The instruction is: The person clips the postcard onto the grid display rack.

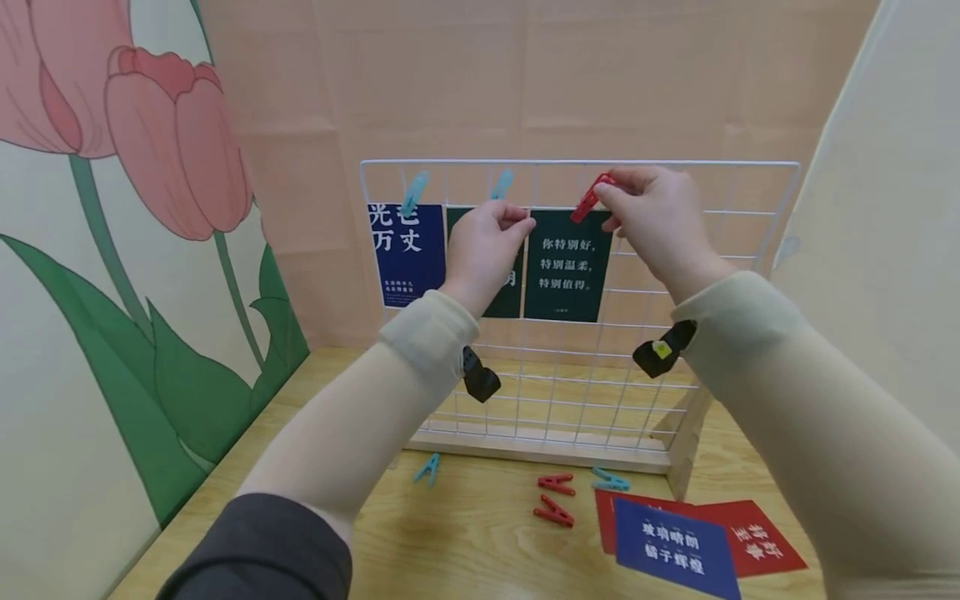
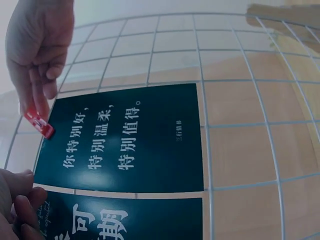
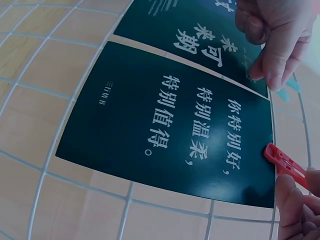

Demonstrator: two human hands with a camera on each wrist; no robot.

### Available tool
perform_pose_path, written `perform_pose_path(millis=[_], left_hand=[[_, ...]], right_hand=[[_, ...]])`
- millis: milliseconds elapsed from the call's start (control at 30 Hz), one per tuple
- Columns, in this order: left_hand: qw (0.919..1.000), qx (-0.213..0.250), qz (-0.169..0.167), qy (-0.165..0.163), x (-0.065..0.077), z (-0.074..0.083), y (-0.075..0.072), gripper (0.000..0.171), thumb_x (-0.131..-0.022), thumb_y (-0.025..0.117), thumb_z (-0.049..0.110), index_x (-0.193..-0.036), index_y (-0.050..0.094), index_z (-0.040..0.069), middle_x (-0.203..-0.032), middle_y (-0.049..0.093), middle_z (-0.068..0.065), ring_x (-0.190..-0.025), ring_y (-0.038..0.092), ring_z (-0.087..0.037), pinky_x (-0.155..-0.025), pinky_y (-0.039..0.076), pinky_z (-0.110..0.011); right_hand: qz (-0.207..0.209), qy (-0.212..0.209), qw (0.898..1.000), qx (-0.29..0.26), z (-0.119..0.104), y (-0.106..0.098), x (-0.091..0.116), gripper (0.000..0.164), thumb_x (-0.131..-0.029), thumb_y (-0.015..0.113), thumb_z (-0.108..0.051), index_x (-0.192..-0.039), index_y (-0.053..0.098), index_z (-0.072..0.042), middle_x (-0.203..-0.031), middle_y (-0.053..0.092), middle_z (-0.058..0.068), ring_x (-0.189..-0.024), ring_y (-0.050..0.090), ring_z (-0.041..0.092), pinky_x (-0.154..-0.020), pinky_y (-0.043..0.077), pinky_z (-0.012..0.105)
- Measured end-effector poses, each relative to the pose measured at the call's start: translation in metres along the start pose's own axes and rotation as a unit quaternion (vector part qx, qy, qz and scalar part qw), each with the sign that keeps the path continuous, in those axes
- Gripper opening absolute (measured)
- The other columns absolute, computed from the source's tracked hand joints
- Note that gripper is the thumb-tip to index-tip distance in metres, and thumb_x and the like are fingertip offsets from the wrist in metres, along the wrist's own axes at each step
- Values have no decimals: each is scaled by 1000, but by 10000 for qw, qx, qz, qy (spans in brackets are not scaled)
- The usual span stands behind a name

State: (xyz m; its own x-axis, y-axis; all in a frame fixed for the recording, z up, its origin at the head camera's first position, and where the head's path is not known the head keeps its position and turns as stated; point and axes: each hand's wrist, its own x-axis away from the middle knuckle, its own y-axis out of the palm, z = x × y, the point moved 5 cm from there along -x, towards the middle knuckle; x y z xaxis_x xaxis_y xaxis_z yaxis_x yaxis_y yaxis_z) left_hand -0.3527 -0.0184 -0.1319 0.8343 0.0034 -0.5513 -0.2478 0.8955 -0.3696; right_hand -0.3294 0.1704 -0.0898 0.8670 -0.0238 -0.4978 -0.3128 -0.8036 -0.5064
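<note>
A dark green card (image 1: 566,296) with white writing hangs upright against the white wire grid (image 1: 637,162). My right hand (image 1: 663,221) pinches a red clothespin (image 1: 589,200), its tip over the card's top edge, as the right wrist view shows. My left hand (image 1: 483,250) pinches at the same card's top left corner with thumb and forefinger. Beside it, partly hidden by that hand, hangs a second green card (image 2: 125,215). A blue card (image 1: 408,267) hangs at the far left under a light blue clothespin (image 1: 414,194); another light blue clothespin (image 1: 501,184) is above the second green card.
On the wooden table (image 1: 465,533) before the grid's wooden base (image 1: 540,450) lie two red clothespins (image 1: 555,510) and two light blue clothespins (image 1: 427,469). Front right, a loose blue card (image 1: 675,546) overlaps red cards (image 1: 765,533). A tulip-painted panel (image 1: 180,142) stands left.
</note>
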Motion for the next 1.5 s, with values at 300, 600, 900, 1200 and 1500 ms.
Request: perform_pose_path(millis=[300, 600, 900, 1200, 1500], left_hand=[[9996, 35, 117, 252, 5, -4, -1, 20, -94, 63, 33, -105, 67, 18, -88, 65, 8, -79, 59, -7, -68, 48, -24], [9993, 319, 86, 196, 13, -15, -4, 19, -93, 63, 33, -102, 68, 17, -85, 65, 3, -74, 58, -11, -64, 48, -25], [9994, 227, 41, 250, 27, -29, -2, 20, -93, 63, 38, -98, 68, 20, -81, 63, 4, -72, 56, -12, -62, 46, -27], [9994, 327, 0, 107, 42, -41, -2, 21, -92, 64, 38, -99, 70, 20, -80, 61, 3, -69, 53, -16, -59, 43, -28], [9990, 394, -130, -156, 53, -59, 1, 19, -92, 64, 39, -99, 70, 21, -80, 61, 5, -68, 53, -15, -60, 44, -29]], right_hand=[[555, -213, 9982, 35, 8, -4, 6, 50, -95, 55, -43, -135, 56, -11, -117, 62, 8, -75, 61, 12, -61, 47, 17], [1065, -675, 9920, -35, 17, -5, 22, 43, -96, 55, -40, -126, 61, -10, -109, 62, 5, -79, 58, 13, -68, 47, 14], [1208, -1203, 9853, 104, 26, 11, 41, 40, -96, 57, -37, -119, 66, -6, -96, 64, 7, -77, 52, 15, -63, 42, 16], [1158, -1560, 9806, 263, 39, 30, 59, 36, -97, 58, -32, -116, 67, -2, -95, 67, 9, -74, 53, 14, -62, 42, 13], [1090, -1497, 9823, 292, 57, 44, 70, 35, -96, 59, -31, -115, 68, -2, -93, 67, 7, -73, 53, 13, -60, 42, 13]])
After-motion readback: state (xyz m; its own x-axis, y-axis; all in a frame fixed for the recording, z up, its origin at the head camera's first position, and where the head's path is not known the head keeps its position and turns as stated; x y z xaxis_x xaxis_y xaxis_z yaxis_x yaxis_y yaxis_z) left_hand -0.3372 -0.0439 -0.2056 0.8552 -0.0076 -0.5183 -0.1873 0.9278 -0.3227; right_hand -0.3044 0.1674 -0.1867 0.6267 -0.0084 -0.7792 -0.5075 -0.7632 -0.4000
